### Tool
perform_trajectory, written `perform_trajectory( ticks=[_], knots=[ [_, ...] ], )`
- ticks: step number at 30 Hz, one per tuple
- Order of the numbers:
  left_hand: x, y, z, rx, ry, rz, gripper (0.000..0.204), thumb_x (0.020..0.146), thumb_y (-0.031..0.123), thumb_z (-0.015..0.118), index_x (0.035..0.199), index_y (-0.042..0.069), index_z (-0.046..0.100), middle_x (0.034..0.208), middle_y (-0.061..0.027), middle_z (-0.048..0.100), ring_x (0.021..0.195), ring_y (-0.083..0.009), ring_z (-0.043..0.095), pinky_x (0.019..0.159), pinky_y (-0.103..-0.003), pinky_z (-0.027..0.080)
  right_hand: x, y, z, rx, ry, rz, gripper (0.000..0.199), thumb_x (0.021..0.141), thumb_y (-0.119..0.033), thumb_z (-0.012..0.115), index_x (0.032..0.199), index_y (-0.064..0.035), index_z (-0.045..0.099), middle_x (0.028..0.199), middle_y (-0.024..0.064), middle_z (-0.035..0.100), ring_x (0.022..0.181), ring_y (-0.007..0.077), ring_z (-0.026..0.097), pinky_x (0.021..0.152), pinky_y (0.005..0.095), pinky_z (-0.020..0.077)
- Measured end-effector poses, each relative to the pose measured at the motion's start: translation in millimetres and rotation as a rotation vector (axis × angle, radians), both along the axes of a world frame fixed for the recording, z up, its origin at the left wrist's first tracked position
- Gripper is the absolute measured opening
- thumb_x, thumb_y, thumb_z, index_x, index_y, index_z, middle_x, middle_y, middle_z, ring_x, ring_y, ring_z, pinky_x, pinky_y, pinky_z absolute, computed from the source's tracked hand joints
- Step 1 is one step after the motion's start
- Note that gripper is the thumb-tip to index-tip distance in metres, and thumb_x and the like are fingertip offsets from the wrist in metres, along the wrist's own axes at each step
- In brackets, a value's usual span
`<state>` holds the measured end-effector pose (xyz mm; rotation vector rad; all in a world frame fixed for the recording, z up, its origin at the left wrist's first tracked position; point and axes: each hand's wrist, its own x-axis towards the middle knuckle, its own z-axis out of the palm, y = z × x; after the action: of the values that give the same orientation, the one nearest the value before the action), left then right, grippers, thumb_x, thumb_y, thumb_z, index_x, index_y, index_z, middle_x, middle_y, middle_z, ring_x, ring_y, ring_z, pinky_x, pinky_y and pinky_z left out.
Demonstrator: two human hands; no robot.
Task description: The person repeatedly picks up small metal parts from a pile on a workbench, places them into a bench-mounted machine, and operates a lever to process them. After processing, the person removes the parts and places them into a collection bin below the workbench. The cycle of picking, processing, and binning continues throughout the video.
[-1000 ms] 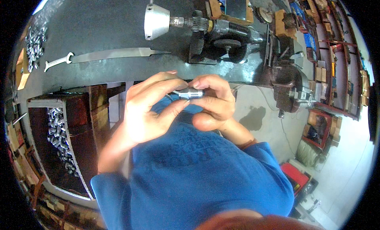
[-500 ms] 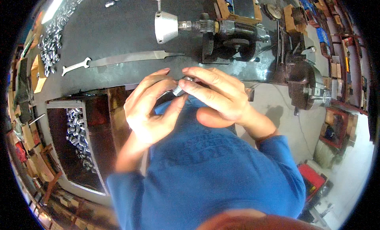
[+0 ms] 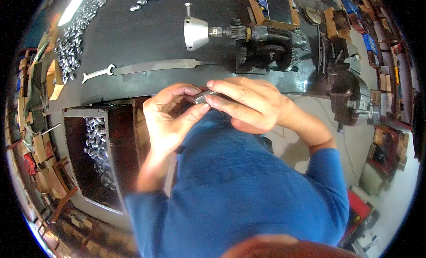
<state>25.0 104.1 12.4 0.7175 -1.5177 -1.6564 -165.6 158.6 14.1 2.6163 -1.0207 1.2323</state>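
Between my two hands, in front of my chest at the bench's near edge, is a small shiny metal fitting (image 3: 203,97). My left hand (image 3: 171,111) pinches it between thumb and fingers. The fingertips of my right hand (image 3: 250,102) close on its other side, hiding part of it. Past my hands on the dark bench lie a long flat file (image 3: 155,65) and an open-ended wrench (image 3: 98,74), whose end touches the file. Farther back stands a geared machine (image 3: 266,47) with a silver cone-shaped head (image 3: 196,34).
Many similar metal fittings lie heaped on the bench's far left (image 3: 71,49), with several more at the back (image 3: 144,0). An open drawer (image 3: 111,156) of fittings is at my left. A dark bench vise (image 3: 350,98) stands at the right. Cluttered shelves (image 3: 384,76) line the right side.
The fitting has turned between my fingers, and my right thumb has tucked in under the hand. The view has shifted, so the bench things appear a little farther right.
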Motion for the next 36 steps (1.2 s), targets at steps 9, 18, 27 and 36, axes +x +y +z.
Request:
perform_trajectory(
  ticks=[9, 18, 27, 36],
  knots=[
    [0, -1, 2, 0.346, 0.291, -0.056, 0.022, 0.073, 0.0, 0.065, 0.091, -0.008, 0.054, 0.083, -0.0161, 0.059, 0.071, -0.0212, 0.061, 0.066, -0.03, 0.052, -9, -13, 3, -0.045, 0.034, 0.16, 0.046, 0.056, -0.004, 0.061, 0.1, 0.0063, 0.056, 0.107, 0.0201, 0.054, 0.083, 0.0293, 0.06, 0.065, 0.0321, 0.0524],
    [3, -6, -7, 0.469, 0.423, -0.109, 0.024, 0.078, 0.008, 0.061, 0.094, -0.008, 0.053, 0.083, -0.0191, 0.06, 0.069, -0.0261, 0.061, 0.068, -0.038, 0.051, -8, -15, 10, -0.002, -0.034, 0.114, 0.032, 0.076, -0.017, 0.053, 0.097, 0.0068, 0.056, 0.108, 0.0221, 0.053, 0.086, 0.0339, 0.058, 0.071, 0.0381, 0.0493],
    [-3, -6, -13, 0.554, 0.597, -0.114, 0.032, 0.084, 0.015, 0.053, 0.107, -0.005, 0.045, 0.088, -0.024, 0.059, 0.077, -0.0318, 0.062, 0.08, -0.047, 0.048, 21, -9, -20, 0.42, -0.542, -0.014, 0.062, 0.07, -0.042, 0.057, 0.107, 0.0062, 0.052, 0.109, 0.0223, 0.052, 0.092, 0.0343, 0.056, 0.078, 0.0363, 0.0449],
    [4, -15, -13, 0.558, 0.662, -0.058, 0.033, 0.086, 0.012, 0.049, 0.114, -0.004, 0.045, 0.091, -0.0265, 0.058, 0.081, -0.0347, 0.061, 0.078, -0.046, 0.048, 26, -9, -19, 0.518, -0.573, 0.025, 0.061, 0.068, -0.042, 0.058, 0.108, 0.004, 0.052, 0.109, 0.0213, 0.053, 0.094, 0.0352, 0.054, 0.08, 0.0376, 0.0433]
  ],
)
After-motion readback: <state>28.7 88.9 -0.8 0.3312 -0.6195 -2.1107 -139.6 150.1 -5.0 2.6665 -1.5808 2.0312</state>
